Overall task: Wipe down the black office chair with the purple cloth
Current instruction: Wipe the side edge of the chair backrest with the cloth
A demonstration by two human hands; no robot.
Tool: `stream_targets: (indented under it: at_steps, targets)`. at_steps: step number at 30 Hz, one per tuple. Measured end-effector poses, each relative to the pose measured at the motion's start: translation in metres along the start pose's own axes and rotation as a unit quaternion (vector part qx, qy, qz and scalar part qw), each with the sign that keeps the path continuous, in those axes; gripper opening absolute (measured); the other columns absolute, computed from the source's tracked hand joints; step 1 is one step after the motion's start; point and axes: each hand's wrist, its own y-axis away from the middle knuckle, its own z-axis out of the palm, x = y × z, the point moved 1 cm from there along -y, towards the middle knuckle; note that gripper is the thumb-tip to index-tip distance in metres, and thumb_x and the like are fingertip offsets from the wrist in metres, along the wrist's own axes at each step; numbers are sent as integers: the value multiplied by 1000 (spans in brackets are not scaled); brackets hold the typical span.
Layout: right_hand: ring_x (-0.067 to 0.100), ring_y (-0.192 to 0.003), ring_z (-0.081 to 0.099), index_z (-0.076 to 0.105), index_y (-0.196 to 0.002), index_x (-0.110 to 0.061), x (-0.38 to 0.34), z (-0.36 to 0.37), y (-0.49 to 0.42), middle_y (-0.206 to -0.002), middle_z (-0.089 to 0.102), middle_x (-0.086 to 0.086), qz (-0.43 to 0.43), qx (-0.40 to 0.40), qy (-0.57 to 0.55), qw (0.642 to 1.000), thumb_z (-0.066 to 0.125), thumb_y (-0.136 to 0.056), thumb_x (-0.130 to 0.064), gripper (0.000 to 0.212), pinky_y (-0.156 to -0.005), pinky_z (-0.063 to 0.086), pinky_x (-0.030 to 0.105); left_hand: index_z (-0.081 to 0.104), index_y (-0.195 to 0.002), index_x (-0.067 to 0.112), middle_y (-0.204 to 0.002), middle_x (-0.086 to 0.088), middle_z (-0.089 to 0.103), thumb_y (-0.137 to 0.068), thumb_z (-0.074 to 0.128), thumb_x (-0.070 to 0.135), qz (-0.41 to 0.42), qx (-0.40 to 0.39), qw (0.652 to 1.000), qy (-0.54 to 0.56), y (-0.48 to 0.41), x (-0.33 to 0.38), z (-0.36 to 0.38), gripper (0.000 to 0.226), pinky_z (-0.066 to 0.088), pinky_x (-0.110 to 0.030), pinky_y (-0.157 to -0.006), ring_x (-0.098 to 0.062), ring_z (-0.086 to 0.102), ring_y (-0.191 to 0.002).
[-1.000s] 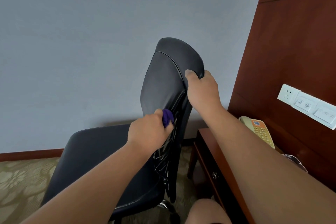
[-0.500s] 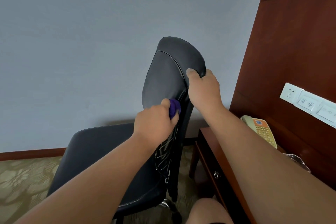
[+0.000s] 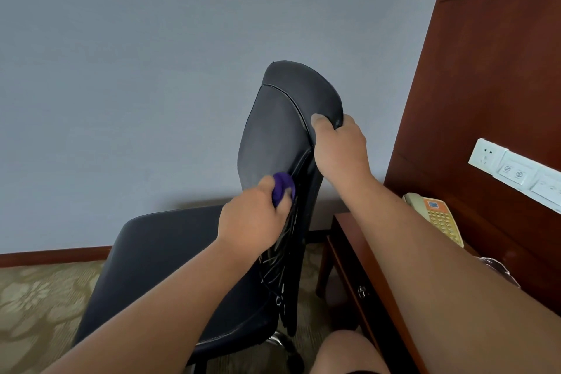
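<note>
No legible text; markings on telephone (image 3: 438, 217) and wall switches (image 3: 513, 171) too blurred.

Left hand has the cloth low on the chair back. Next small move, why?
Probably sweep the bunched purple cloth up the backrest of the black leather office chair. The left hand holds it low on that panel, most of which lies above, and the right hand grips the backrest's edge, steadying it.

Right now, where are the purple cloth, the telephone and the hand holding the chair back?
purple cloth (image 3: 283, 184): head view, the bunched part that shows.
telephone (image 3: 438, 217): head view, its keypad.
right hand (image 3: 340, 146): head view, back of the hand.
</note>
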Motion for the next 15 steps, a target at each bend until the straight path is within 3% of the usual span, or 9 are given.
stream_targets:
  at_steps: [3, 6, 11, 13, 15]
  targets:
    - [25, -103, 60, 54, -115, -23, 0, -1, 1, -111, 61, -1, -5, -2, -2, 1000, 51, -95, -48, 32, -95, 51, 45, 45, -88, 21, -69, 4, 58, -103, 41, 50, 58, 1, 996, 63, -3, 19, -8, 33, 49, -36, -62, -20, 59, -65]
    - [24, -101, 59, 53, -112, -25, 1, -2, 0, -107, 59, -3, 0, -4, -4, 1000, 51, -95, -48, 29, -95, 50, 44, 45, -87, 21, -70, 3, 58, -104, 43, 43, 66, -89, 993, 38, -2, 16, 0, 27, 51, -37, -63, -22, 60, -65]
    - [14, -87, 59, 55, -105, -24, -1, -2, 0, -96, 58, -9, 3, -3, 2, 1000, 51, -95, -47, 26, -87, 52, 40, 48, -92, 22, -93, 2, 61, -102, 39, 46, 56, -292, 943, -151, 12, -15, 16, 28, 47, -35, -74, -26, 62, -87]
    - [11, -85, 57, 54, -104, -24, -1, -1, 0, -95, 58, -10, 1, -4, 1, 1000, 51, -95, -47, 25, -85, 51, 40, 54, -100, 20, -98, 1, 64, -102, 39, 48, 45, -307, 939, -147, 23, -27, 24, 32, 49, -34, -76, -25, 64, -89]
    - [14, -88, 59, 54, -105, -25, 0, -2, 0, -95, 57, -11, -2, -1, 1, 1000, 51, -96, -47, 24, -83, 50, 38, 57, -98, 23, -89, 4, 66, -100, 42, 47, 19, -276, 959, -65, 27, -30, 25, 29, 52, -33, -75, -21, 65, -81]
